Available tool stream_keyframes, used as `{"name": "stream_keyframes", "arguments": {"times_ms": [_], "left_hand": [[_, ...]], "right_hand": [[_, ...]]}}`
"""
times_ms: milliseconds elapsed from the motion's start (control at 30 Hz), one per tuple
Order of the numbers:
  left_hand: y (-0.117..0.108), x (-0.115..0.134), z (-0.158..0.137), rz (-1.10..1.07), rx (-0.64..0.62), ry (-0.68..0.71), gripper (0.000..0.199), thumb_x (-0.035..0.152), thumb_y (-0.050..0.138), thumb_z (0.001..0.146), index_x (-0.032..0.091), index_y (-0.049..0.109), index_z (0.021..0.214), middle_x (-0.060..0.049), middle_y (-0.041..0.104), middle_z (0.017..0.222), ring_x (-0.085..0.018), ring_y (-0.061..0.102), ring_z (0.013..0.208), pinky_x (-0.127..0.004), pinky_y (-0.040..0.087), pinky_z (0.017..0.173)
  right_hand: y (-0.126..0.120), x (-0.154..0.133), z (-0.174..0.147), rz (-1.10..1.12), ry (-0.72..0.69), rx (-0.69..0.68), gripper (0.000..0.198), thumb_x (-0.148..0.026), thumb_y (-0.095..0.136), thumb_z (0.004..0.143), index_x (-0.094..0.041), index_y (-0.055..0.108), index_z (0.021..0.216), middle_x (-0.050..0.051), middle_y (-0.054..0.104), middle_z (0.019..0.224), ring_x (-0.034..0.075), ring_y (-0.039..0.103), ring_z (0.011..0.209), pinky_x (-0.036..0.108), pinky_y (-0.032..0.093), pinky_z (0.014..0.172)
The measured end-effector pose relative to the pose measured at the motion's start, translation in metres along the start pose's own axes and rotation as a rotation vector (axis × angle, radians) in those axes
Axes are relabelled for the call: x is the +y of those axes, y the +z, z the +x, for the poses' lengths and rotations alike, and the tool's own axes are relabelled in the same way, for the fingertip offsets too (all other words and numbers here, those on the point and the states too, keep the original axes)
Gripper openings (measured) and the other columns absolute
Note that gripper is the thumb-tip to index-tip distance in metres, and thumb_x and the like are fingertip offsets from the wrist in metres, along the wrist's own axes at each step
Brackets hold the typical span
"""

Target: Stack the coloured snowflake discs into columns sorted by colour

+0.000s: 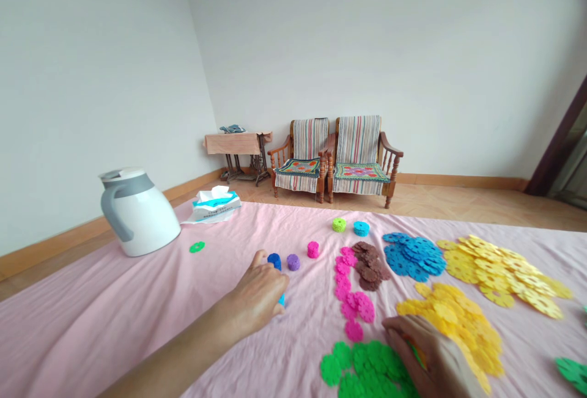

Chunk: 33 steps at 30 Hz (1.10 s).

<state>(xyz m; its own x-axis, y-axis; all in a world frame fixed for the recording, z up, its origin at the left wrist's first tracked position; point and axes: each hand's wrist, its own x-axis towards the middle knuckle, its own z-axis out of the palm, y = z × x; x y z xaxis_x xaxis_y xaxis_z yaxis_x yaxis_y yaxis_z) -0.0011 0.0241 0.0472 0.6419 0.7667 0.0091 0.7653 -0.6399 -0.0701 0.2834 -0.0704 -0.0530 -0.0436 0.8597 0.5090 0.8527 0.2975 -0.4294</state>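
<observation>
My left hand is closed over blue notched plastic discs; light blue ones show under its fingers. Just beyond the fingertips stands a dark blue disc stack, partly covered by the hand. Beside it is a purple stack. My right hand is curled between the green disc pile and the orange-yellow pile. A bit of green disc shows between its thumb and fingers; the rest of the grip is hidden. Overlapping pink discs lie in a row left of that hand.
Pink, lime and cyan stacks stand farther back. Brown, blue and yellow piles spread rightward. A white jug, tissue box and single green disc are at left on the pink cloth.
</observation>
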Motion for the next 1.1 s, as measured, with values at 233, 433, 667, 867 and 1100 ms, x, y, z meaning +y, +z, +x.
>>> {"name": "stream_keyframes", "arguments": {"times_ms": [233,433,667,867,1100], "left_hand": [[0.008,-0.002,0.0,-0.001,0.048,0.025,0.012,0.025,0.069,0.071,0.017,0.061,0.069,-0.004,0.064,0.069,-0.023,0.059,0.077,-0.04,0.031,0.088],[0.011,-0.004,0.001,0.0,0.057,0.03,0.012,0.026,0.068,0.072,0.018,0.059,0.068,-0.003,0.063,0.068,-0.023,0.059,0.076,-0.04,0.031,0.086],[-0.009,0.011,-0.011,-0.059,0.103,0.059,0.025,0.03,0.072,0.07,0.019,0.059,0.088,-0.003,0.063,0.086,-0.024,0.055,0.086,-0.041,0.028,0.09],[0.035,0.073,-0.017,-0.26,0.266,0.375,0.009,0.014,0.06,0.077,0.019,0.052,0.074,0.0,0.058,0.074,-0.015,0.052,0.072,-0.029,0.034,0.066],[0.088,0.103,-0.009,-0.443,0.498,0.318,0.015,0.004,0.05,0.074,0.019,0.048,0.07,-0.002,0.053,0.069,-0.016,0.05,0.072,-0.031,0.034,0.066]], "right_hand": [[0.002,0.001,-0.001,0.005,-0.005,0.033,0.022,-0.033,0.047,0.089,-0.026,0.067,0.083,0.0,0.073,0.081,0.017,0.069,0.078,0.024,0.054,0.067],[0.001,-0.001,0.001,0.015,-0.018,0.044,0.02,-0.033,0.049,0.087,-0.027,0.068,0.082,-0.002,0.073,0.079,0.017,0.07,0.076,0.024,0.055,0.066],[0.0,0.0,0.0,0.0,-0.015,0.042,0.024,-0.035,0.046,0.089,-0.026,0.067,0.082,0.001,0.073,0.081,0.018,0.07,0.077,0.026,0.055,0.067],[-0.002,0.0,-0.001,0.03,-0.014,0.039,0.023,-0.036,0.048,0.088,-0.024,0.068,0.086,0.002,0.073,0.083,0.019,0.07,0.079,0.028,0.055,0.069],[-0.009,-0.005,0.002,0.019,-0.018,0.063,0.025,-0.035,0.047,0.089,-0.022,0.069,0.087,0.004,0.073,0.085,0.02,0.069,0.08,0.028,0.055,0.068]]}}
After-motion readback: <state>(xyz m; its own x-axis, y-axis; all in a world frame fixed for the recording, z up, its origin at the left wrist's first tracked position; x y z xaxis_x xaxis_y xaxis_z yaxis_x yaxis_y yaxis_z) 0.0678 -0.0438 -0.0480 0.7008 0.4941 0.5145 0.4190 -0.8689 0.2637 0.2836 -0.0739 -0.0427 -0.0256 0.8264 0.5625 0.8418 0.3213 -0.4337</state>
